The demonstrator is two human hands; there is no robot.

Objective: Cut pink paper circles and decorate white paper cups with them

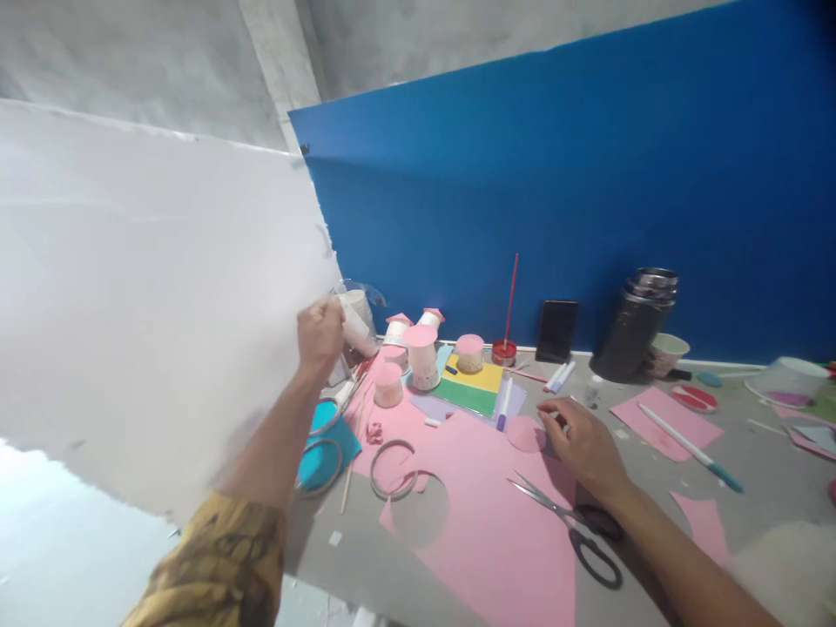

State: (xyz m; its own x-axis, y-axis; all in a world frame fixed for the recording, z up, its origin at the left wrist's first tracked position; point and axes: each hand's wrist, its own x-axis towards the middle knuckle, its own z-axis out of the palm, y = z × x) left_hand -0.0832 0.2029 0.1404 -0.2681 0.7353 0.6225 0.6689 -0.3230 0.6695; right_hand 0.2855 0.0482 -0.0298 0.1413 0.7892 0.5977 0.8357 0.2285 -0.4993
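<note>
My left hand (320,335) is raised and closed on the edge of a large white sheet (150,305), which stands up and fills the left of the view. A stack of white paper cups (356,318) sits right behind that hand. My right hand (581,440) rests on the grey table, fingers curled beside a small pink paper circle (526,433); whether it holds anything I cannot make out. Black-handled scissors (575,527) lie open on a big pink paper sheet (496,531) just in front of my right wrist.
Several pink-topped paper cups (421,353) stand by coloured card (474,383). Metal rings (392,470) lie near a blue card (323,444). A red paint pot with a brush (504,348), a phone (557,331), a dark flask (637,322), markers (692,448) and pink scraps sit toward the blue wall.
</note>
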